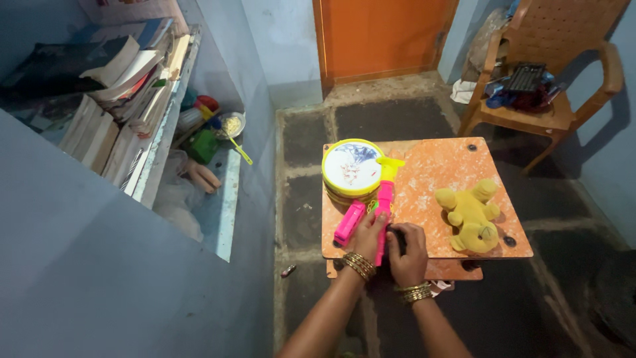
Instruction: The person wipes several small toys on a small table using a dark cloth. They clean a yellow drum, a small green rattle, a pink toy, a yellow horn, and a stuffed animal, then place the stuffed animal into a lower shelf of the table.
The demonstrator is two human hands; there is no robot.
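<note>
Together both hands [391, 245] grip the pink toy [383, 202]

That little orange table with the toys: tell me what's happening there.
A person stands over the small orange table, both hands at its near edge. The left hand rests on a long pink and yellow toy lying across the board, and the right hand presses beside it over something small and dark. A pink block-shaped toy lies just to the left, a round yellow toy drum sits at the far corner, and a yellow plush animal lies on the right.
</note>
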